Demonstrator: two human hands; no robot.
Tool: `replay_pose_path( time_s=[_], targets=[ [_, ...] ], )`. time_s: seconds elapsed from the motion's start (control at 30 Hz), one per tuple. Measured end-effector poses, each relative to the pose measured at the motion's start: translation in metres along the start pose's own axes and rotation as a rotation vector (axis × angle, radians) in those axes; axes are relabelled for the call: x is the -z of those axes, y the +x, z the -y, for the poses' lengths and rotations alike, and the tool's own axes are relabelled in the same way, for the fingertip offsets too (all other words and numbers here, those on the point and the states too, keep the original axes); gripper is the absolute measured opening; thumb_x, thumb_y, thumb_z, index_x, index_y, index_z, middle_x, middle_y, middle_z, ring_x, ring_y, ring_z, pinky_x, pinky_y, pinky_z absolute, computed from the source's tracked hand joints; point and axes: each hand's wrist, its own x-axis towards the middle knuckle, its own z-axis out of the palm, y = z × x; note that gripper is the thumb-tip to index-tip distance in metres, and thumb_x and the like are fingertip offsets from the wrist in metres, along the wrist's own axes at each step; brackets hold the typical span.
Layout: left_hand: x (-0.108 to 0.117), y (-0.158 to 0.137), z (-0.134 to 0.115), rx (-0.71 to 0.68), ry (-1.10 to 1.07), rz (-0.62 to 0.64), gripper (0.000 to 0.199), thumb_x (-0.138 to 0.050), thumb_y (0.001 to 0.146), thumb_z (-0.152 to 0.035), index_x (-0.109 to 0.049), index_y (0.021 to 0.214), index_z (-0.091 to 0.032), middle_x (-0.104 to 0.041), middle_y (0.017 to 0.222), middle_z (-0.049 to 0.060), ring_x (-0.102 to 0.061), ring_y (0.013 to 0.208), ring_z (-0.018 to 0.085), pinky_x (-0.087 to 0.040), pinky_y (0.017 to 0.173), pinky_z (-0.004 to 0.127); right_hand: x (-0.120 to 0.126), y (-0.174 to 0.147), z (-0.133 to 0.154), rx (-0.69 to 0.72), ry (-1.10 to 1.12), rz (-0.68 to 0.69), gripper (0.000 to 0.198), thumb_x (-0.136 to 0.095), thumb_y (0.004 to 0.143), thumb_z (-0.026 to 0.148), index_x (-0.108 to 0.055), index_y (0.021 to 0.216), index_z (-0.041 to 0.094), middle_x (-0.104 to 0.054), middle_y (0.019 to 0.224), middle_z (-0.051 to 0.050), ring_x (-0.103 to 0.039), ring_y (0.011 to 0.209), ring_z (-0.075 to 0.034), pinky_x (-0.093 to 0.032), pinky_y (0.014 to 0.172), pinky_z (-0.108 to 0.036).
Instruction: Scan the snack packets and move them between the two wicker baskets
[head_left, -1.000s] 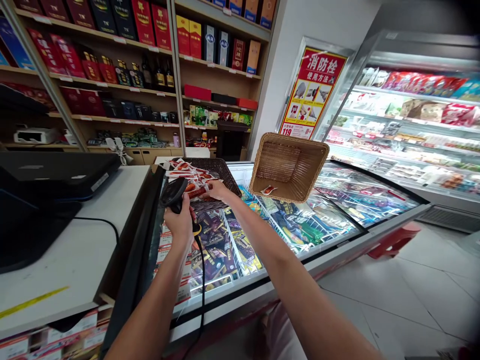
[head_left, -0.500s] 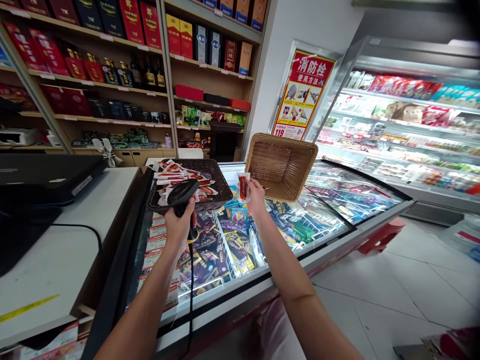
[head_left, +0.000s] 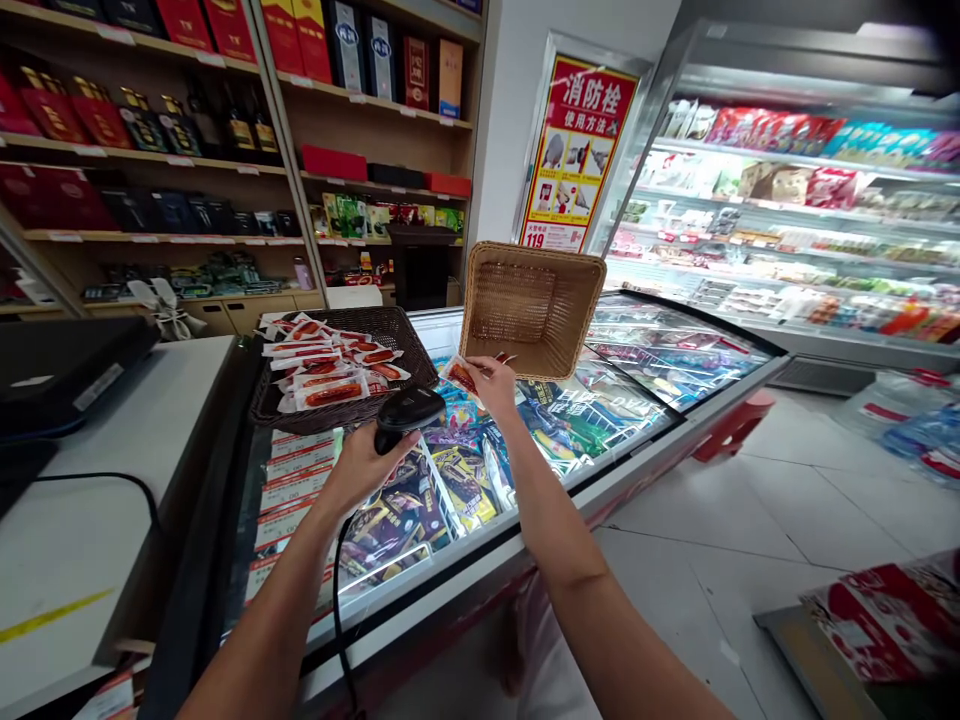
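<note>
My left hand [head_left: 364, 465] is wrapped round the handle of a black barcode scanner [head_left: 411, 408], its head tilted toward the right. A small clear-wrapped sausage [head_left: 461, 376] is pinched in my right hand [head_left: 491, 385], just beyond the scanner's front. Behind that hand a tan wicker basket [head_left: 577, 320] leans with its opening toward me; a bit of another packet shows at its lower edge. To the left, a dark brown woven basket [head_left: 420, 372] holds several wrapped sausages [head_left: 330, 362]. Both baskets rest on the glass-topped freezer [head_left: 540, 500].
Packaged goods lie under the freezer glass. A white counter [head_left: 82, 540] with a black device [head_left: 75, 370] stands at left. The scanner's cable [head_left: 337, 590] hangs over the freezer's front edge. A red stool [head_left: 739, 425] and water bottles [head_left: 930, 435] stand on the floor at right.
The scanner has turned from upright to pointing right, nearer the sausage. My right hand has tilted the sausage toward it. The whole view has shifted slightly to the right.
</note>
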Motion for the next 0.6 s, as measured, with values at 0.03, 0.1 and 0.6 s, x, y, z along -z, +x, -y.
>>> replay_pose_path(
  time_s=[0.03,0.1,0.6],
  targets=[
    [0.0,0.0,-0.001,0.005,0.001,-0.001,0.052,-0.07,0.074,-0.071,-0.056,0.071,-0.021,-0.057,0.048,0.0,-0.051,0.042,0.015,-0.036,0.046,0.027,0.001,0.0,0.001,0.002,-0.02,0.0,0.019,-0.066,0.085,0.036,-0.081,0.088,0.024,-0.081,0.098,-0.005,-0.074,0.093,-0.023,-0.055,0.093,-0.034],
    [0.0,0.0,-0.003,0.014,-0.002,0.002,0.053,-0.07,0.073,-0.072,-0.055,0.068,-0.021,-0.056,0.048,0.0,-0.05,0.042,0.015,-0.036,0.046,0.027,0.002,-0.001,0.003,-0.016,-0.036,-0.004,0.019,-0.066,0.085,0.035,-0.081,0.088,0.024,-0.081,0.098,-0.004,-0.074,0.093,-0.022,-0.055,0.092,-0.033],
    [0.003,0.009,0.0,0.041,-0.311,-0.267,0.046,-0.081,0.068,-0.056,-0.055,0.061,-0.02,-0.054,0.047,0.0,-0.045,0.037,0.011,-0.033,0.038,0.024,0.014,0.016,-0.053,-0.398,0.341,-0.344,0.015,-0.06,0.074,0.033,-0.063,0.086,0.024,-0.068,0.07,-0.001,-0.062,0.064,-0.02,-0.054,0.065,-0.035]
  ],
)
